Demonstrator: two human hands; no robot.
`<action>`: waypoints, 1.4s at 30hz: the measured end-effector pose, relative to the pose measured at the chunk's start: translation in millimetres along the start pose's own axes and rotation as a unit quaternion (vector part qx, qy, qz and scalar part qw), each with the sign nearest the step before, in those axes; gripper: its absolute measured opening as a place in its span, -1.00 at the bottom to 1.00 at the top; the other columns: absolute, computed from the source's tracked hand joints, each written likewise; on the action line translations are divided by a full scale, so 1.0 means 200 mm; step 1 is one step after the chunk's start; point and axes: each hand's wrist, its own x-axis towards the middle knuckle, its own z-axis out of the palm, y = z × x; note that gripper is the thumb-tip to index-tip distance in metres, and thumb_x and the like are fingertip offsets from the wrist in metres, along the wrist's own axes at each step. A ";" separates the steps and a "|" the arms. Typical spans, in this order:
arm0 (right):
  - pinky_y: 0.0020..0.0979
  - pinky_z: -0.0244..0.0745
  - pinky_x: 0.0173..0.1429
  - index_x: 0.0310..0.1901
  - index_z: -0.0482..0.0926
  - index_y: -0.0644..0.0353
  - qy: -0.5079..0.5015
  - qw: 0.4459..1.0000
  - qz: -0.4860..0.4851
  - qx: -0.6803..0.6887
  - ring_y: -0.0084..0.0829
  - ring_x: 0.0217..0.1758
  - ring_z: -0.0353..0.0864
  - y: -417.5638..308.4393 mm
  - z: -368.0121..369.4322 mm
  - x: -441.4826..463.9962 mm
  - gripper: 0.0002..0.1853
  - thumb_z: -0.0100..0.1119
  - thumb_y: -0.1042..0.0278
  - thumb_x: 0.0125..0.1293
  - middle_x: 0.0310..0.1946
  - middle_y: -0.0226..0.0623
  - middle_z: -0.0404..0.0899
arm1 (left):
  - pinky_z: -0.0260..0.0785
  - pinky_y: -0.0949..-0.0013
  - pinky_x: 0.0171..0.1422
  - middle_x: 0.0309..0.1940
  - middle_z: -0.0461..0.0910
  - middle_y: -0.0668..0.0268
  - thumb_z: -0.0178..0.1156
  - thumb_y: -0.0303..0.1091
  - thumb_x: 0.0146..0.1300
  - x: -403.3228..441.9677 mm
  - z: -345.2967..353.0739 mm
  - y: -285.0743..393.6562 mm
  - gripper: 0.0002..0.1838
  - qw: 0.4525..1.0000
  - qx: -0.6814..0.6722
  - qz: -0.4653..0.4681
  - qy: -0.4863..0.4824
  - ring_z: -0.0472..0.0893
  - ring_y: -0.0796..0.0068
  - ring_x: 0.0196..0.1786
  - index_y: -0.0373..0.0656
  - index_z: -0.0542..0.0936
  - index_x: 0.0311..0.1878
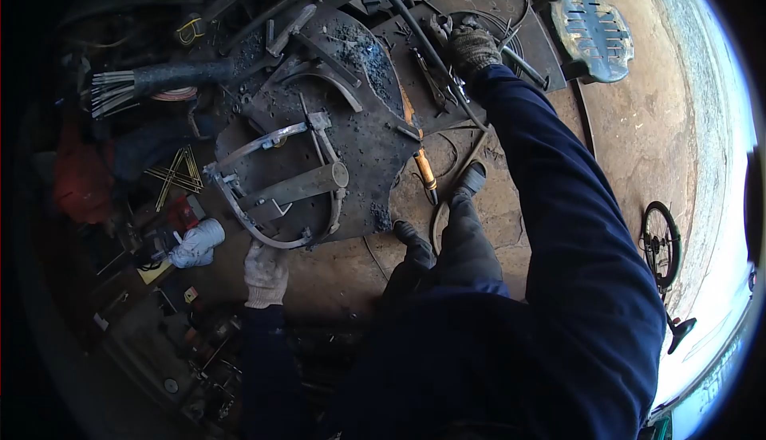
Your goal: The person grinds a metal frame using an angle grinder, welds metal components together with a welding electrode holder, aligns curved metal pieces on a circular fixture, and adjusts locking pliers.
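Observation:
My left hand [266, 271], in a pale knit glove, is closed at the near edge of a curved metal frame [279, 244]; its fingertips are partly hidden. The frame, with a thick round tube [297, 188] across it, lies on a dark metal table [371, 149]. My right hand [472, 47], in a dirty glove, reaches to the far side board [491, 1]. Its fingers are curled among metal tools, beside a long dark bar [415, 29]; what they hold is too small to name. Pliers-like tools [431, 81] lie near it.
An orange-handled tool [425, 170] hangs by the table's edge. Cables run down to the floor near my feet [472, 178]. A slotted plastic seat [594, 31] stands beyond the board. Left are a rod bundle [116, 93], a white cloth bundle [197, 244] and a person in red [84, 173].

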 end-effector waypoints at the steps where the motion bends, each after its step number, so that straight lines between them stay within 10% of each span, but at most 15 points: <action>1: -0.09 0.59 0.18 0.05 0.72 0.14 -0.027 1.000 0.014 0.004 -0.03 0.10 0.71 0.02 0.03 0.03 -0.63 0.18 0.15 0.31 -0.01 0.01 0.69 | 0.36 0.23 0.45 0.18 0.66 0.21 0.14 -0.40 0.43 0.00 -0.01 0.03 -0.65 0.998 0.055 0.016 0.003 0.56 0.25 0.31 -0.25 0.58 0.23; 9: -0.09 0.65 -0.14 -0.18 0.71 0.13 0.082 0.983 -0.158 -0.050 -0.05 -0.18 0.75 0.01 -0.26 -0.10 -0.78 0.13 0.23 0.33 -0.33 -0.09 0.71 | 0.37 0.17 0.44 0.14 0.68 0.16 0.16 -0.40 0.38 0.02 0.00 0.11 -0.69 0.989 0.124 0.066 0.051 0.54 0.11 0.30 -0.16 0.68 0.14; 17: -0.16 0.60 -0.15 -0.13 0.68 0.21 0.218 0.974 -0.002 -0.058 -0.11 -0.24 0.74 0.14 -0.57 -0.70 -0.71 0.14 0.14 0.43 -0.37 -0.19 0.72 | 0.51 0.15 0.19 -0.02 0.67 0.15 0.23 -0.37 0.34 0.02 0.02 0.03 -0.78 0.975 0.123 0.147 0.115 0.62 0.10 0.12 -0.13 0.70 0.00; 19: -0.26 0.56 -0.23 -0.12 0.68 0.27 0.303 0.879 0.129 0.345 -0.33 -0.36 0.68 0.16 -0.45 -0.89 -0.64 0.16 0.08 0.49 -0.42 -0.34 0.68 | 0.53 0.14 0.16 -0.02 0.67 0.13 0.24 -0.37 0.32 0.02 0.04 -0.02 -0.78 0.970 0.127 0.165 0.122 0.64 0.09 0.09 -0.12 0.71 0.00; 21: -0.43 0.48 -0.34 -0.08 0.66 0.30 0.171 0.727 0.139 0.650 -0.49 -0.48 0.54 0.15 -0.45 -1.13 -0.60 0.16 0.04 0.51 -0.44 -0.40 0.59 | 0.54 0.14 0.14 -0.03 0.66 0.12 0.25 -0.37 0.31 0.02 0.05 -0.03 -0.78 0.965 0.133 0.187 0.128 0.65 0.08 0.07 -0.10 0.71 -0.01; 29: -0.53 0.40 -0.37 0.08 0.62 0.28 0.065 0.578 0.132 0.803 -0.58 -0.43 0.52 -0.61 -0.53 -1.95 -0.68 0.17 0.21 0.49 -0.44 -0.47 0.51 | 0.57 0.20 0.04 -0.05 0.66 0.03 0.27 -0.35 0.34 -0.07 -0.21 0.11 -0.71 0.971 0.026 0.223 0.076 0.68 0.07 0.01 -0.18 0.70 0.09; 33: -0.52 0.43 -0.35 0.10 0.63 0.29 0.153 0.684 0.109 0.705 -0.59 -0.43 0.51 -1.22 -0.58 -2.17 -0.67 0.22 0.24 0.47 -0.42 -0.45 0.54 | 0.62 0.22 0.00 -0.17 0.70 0.18 0.24 -0.08 0.46 -0.05 -0.24 0.14 -0.51 0.872 -0.144 0.450 0.130 0.71 0.38 -0.12 -0.22 0.55 0.29; 35: -0.50 0.51 -0.28 0.12 0.63 0.30 0.128 0.640 0.105 0.750 -0.57 -0.39 0.58 -1.39 -0.50 -2.21 -0.65 0.25 0.24 0.46 -0.35 -0.38 0.63 | 0.57 0.24 0.19 0.11 0.61 0.02 0.38 0.09 0.32 -0.09 -0.24 0.23 -0.24 0.851 -0.275 0.447 0.008 0.64 0.23 0.19 -0.39 0.48 0.32; 39: -0.43 0.64 -0.12 0.17 0.59 0.33 0.121 0.628 0.143 0.755 -0.48 -0.25 0.71 -1.82 -0.42 -2.29 -0.58 0.27 0.20 0.44 -0.18 -0.20 0.74 | 0.56 0.29 0.17 0.05 0.62 0.06 0.32 0.14 0.36 -0.04 -0.12 0.29 -0.28 0.827 -0.465 0.169 -0.267 0.66 0.29 0.10 -0.33 0.49 0.29; 41: -0.35 0.65 -0.03 0.22 0.54 0.40 0.113 0.769 0.017 0.629 -0.37 -0.14 0.73 -1.92 -0.36 -2.33 -0.46 0.21 0.05 0.48 -0.09 -0.12 0.72 | 0.58 0.24 0.18 0.01 0.63 0.07 0.22 0.03 0.47 -0.13 -0.22 0.30 -0.46 0.778 -0.520 0.084 -0.343 0.69 0.28 0.01 -0.23 0.50 0.25; 42: -0.32 0.65 0.03 0.25 0.51 0.43 0.108 0.832 -0.056 0.541 -0.33 -0.06 0.73 -1.93 -0.36 -2.35 -0.40 0.18 -0.03 0.49 -0.02 -0.08 0.71 | 0.59 0.20 0.18 0.04 0.63 0.06 0.17 -0.06 0.50 -0.08 -0.15 0.25 -0.53 0.668 -0.622 0.066 -0.403 0.69 0.24 0.03 -0.22 0.50 0.27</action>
